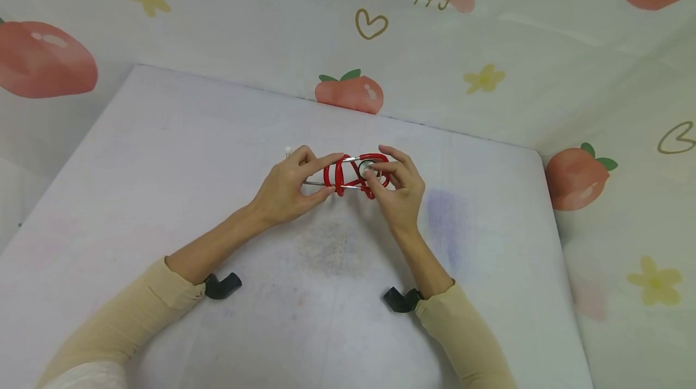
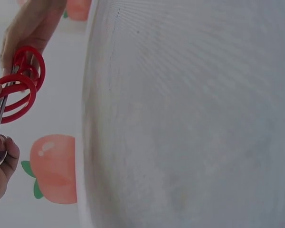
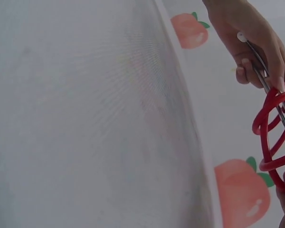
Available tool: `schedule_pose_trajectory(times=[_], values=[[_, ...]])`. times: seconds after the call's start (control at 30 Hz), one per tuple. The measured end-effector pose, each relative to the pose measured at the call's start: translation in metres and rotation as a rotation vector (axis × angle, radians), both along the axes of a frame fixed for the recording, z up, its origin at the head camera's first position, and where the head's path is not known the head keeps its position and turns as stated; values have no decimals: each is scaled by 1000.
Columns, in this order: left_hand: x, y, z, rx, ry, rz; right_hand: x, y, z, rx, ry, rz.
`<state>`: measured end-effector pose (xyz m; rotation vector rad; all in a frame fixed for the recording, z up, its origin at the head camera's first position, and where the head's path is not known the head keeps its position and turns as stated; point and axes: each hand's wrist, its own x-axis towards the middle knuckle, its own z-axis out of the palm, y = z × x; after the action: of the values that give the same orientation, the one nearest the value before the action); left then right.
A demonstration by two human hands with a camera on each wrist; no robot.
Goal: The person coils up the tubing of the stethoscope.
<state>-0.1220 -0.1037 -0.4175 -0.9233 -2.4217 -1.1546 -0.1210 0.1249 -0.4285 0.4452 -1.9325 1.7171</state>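
Observation:
A stethoscope with red tubing [image 1: 339, 179] is held up between both hands over the table, its tubing wound in loops around the metal ear tubes [image 1: 313, 183]. My left hand [image 1: 283, 189] grips the ear-tube end, thumb and index finger on opposite sides of the bundle. One white eartip [image 1: 288, 151] pokes out behind that hand; in the right wrist view an eartip [image 3: 241, 36] shows against the palm. At the other end, my right hand [image 1: 401, 192] pinches the round chest piece [image 1: 366, 168] between thumb and fingers, beside the red loop.
A white table [image 1: 326, 316] with faint purple and grey stains lies under the hands. Behind and to the right hangs a pale cloth [image 1: 261, 26] printed with peaches, flowers and hearts. Black curved pieces [image 1: 223, 286] stick out at both sleeve cuffs.

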Motion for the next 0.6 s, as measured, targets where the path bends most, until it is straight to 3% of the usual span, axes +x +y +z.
schedule_pose_trajectory(times=[0.43, 0.6], values=[[-1, -1, 0, 9, -14, -12, -2, 0, -2, -22, 7, -20], [-1, -3, 2, -15, -45, -23, 3, 0, 5, -9, -14, 1]])
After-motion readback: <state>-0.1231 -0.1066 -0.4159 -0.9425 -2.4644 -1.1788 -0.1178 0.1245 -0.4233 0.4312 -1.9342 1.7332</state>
